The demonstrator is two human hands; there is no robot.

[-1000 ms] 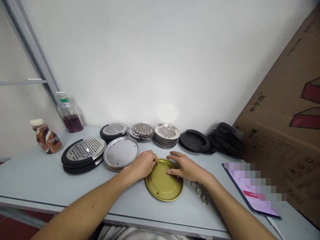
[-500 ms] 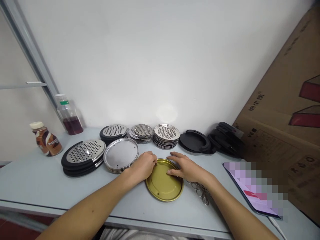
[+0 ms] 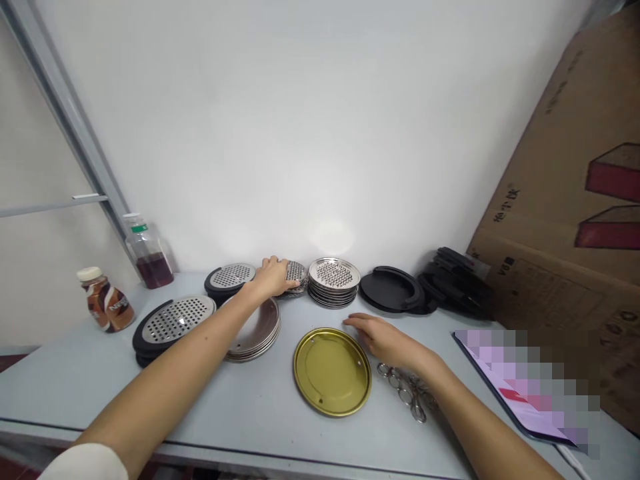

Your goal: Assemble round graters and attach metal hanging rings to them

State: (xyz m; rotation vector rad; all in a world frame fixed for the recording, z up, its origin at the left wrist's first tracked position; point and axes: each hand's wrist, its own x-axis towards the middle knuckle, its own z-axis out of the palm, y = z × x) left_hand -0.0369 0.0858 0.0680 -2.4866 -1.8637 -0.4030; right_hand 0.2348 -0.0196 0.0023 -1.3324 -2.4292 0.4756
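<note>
My left hand (image 3: pixel 273 276) reaches over the back stack of metal grater discs (image 3: pixel 297 272), fingers apart over its left side. I cannot tell whether it touches them. My right hand (image 3: pixel 387 340) is open beside the upper right rim of a round gold metal plate (image 3: pixel 333 373), which lies flat on the table with small holes near its edge. Under my left forearm sits a stack of plain silver round plates (image 3: pixel 257 333), partly hidden. Several small metal rings or loop-shaped pieces (image 3: pixel 407 393) lie beside my right wrist.
Black-rimmed grater discs (image 3: pixel 175 320) stand at left, with another pile (image 3: pixel 233 275) behind. A taller grater stack (image 3: pixel 334 275) and black round holders (image 3: pixel 390 288) line the wall. Two bottles (image 3: pixel 155 267) (image 3: pixel 107 303) stand far left; a tablet (image 3: pixel 520 393) and cardboard box (image 3: pixel 545 267) are right.
My left hand has left the gold plate's rim and moved up and left to the back grater stack. My right hand has drawn back slightly from over the plate.
</note>
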